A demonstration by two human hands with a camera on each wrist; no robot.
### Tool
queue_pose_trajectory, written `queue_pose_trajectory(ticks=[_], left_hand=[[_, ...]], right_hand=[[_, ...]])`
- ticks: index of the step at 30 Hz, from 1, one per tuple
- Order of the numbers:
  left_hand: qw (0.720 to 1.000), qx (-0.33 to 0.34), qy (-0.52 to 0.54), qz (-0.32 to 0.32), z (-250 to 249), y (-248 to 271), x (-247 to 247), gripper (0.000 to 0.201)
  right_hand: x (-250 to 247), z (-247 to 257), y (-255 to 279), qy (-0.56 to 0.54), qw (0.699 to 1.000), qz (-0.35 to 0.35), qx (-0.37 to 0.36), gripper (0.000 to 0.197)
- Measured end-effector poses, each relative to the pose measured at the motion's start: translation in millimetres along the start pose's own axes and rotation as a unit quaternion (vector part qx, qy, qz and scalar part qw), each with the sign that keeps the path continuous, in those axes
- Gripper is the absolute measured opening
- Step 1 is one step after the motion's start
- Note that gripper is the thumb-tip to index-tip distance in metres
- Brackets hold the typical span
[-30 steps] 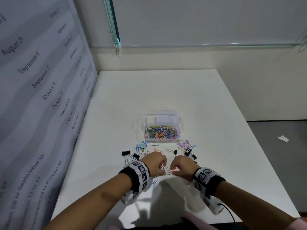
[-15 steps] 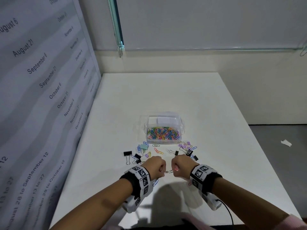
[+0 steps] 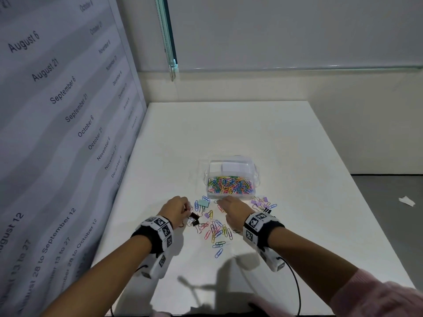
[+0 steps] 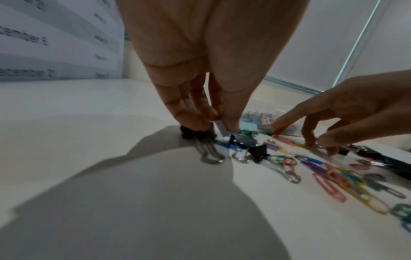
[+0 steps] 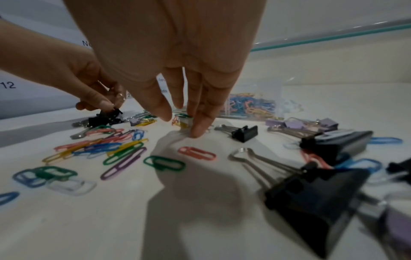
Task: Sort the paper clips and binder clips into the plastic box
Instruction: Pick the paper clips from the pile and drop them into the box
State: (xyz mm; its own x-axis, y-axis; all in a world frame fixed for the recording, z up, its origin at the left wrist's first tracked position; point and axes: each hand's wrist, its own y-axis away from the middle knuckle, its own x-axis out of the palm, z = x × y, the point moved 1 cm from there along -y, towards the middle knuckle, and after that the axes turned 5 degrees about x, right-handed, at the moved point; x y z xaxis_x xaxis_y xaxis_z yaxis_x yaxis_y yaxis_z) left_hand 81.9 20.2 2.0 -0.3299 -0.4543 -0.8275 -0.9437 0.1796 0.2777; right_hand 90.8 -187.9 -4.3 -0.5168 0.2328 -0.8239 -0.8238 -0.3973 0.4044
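The clear plastic box (image 3: 254, 173) stands mid-table, its near compartment full of coloured paper clips (image 3: 230, 185). Loose paper clips (image 3: 216, 229) lie scattered in front of it, between my hands. My left hand (image 3: 186, 210) reaches down at the left of the heap and pinches a black binder clip (image 4: 193, 132) that still rests on the table. My right hand (image 3: 220, 202) hovers just before the box with fingers straight and spread, its tips (image 5: 200, 130) touching the table among clips and holding nothing. A mint binder clip (image 3: 204, 203) lies between the hands.
Purple binder clips (image 3: 259, 201) and black ones (image 5: 311, 193) lie right of my right hand. A printed banner wall (image 3: 57, 133) runs along the table's left edge. The table's right edge (image 3: 357, 191) drops to a grey floor.
Both hands were fists held together near the front. They have since parted: the left went left onto the black binder clip, the right opened and moved toward the box. More paper clips lie scattered.
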Motion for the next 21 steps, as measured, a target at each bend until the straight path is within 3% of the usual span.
queue_pose_trajectory(ticks=[3, 7, 13, 21], left_hand=[[1.000, -0.010, -0.004, -0.006, 5.6, -0.7, 0.4, 0.010], [1.000, 0.012, 0.001, -0.025, -1.9, -0.6, 6.5, 0.023], [0.994, 0.104, 0.003, 0.042, -26.7, -1.7, 27.6, 0.024], [0.995, 0.081, -0.056, 0.020, -37.0, -8.3, 38.3, 0.019]], right_hand=[[4.8, 3.7, -0.1, -0.012, 1.000, -0.003, -0.002, 0.056], [11.9, 8.5, 8.5, -0.013, 1.000, 0.018, -0.001, 0.049], [17.5, 10.6, 25.2, -0.008, 0.999, 0.046, -0.021, 0.034], [19.1, 15.7, 19.4, 0.003, 1.000, 0.024, 0.004, 0.054]])
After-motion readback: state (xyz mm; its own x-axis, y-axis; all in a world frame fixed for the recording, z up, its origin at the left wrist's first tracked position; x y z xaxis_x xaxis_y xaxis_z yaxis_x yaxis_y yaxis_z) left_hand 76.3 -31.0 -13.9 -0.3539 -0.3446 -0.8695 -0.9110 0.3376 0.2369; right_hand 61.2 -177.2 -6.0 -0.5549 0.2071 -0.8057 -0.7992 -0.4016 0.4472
